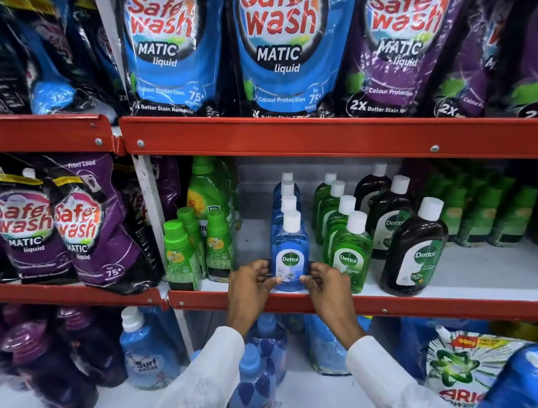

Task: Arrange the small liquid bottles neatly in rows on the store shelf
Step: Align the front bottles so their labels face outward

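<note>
The front blue bottle (290, 258) stood upright at the near shelf (451, 304) edge, clasped between left hand (249, 286) and right hand (325, 283) grips.

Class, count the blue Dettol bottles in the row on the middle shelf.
4: the front blue bottle, held between the left hand and right hand, then three caps behind it. More may be hidden.

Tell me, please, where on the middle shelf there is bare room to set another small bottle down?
The widest bare patch lies between the small green-capped bottles and the blue Dettol row. A narrow strip runs between that row and the green Dettol row. Bare shelf also shows right of the front brown Dettol bottle. Both hands crowd the blue row's front.
</note>
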### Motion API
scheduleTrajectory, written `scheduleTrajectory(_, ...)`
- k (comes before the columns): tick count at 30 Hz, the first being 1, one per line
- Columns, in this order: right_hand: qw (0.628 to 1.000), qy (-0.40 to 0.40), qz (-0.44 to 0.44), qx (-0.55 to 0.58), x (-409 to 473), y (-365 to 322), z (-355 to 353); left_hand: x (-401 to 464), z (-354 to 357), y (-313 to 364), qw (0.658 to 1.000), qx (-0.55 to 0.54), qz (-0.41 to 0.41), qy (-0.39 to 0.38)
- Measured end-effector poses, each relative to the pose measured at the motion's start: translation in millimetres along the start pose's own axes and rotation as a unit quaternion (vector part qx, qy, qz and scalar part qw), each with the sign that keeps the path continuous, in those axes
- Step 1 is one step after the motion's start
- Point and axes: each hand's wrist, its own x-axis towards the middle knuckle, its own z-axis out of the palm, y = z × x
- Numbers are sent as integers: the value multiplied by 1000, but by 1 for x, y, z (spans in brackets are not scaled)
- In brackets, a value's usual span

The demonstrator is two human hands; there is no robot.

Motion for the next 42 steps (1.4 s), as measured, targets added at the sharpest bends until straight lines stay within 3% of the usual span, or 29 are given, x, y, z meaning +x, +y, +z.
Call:
scheduleTrajectory(5,997,3,14,71,-10,-1,-9,-10,-2,6,999,-9,-2,33)
scheduleTrajectory(9,984,123,10,130,-42,7,-42,-42,7,24,980,-10,71,184)
scheduleTrajectory(12,969,229,-2,96,-48,22,-65,-62,37,50,983,-31,124,129)
scheduleTrajectory(14,966,250,-6,65,-42,33,-72,-62,60,59,992,-31,106,67)
scheduleTrajectory(22,992,121,-7,37,-11,52,-81,-24,105,64,997,58,50,-34)
scheduleTrajectory(27,993,107,-16,37,-3,56,-87,-18,110,65,998,49,31,6)
scheduleTrajectory(42,996,67,-22,62,4,73,-90,-25,117,65,998,50,19,30)
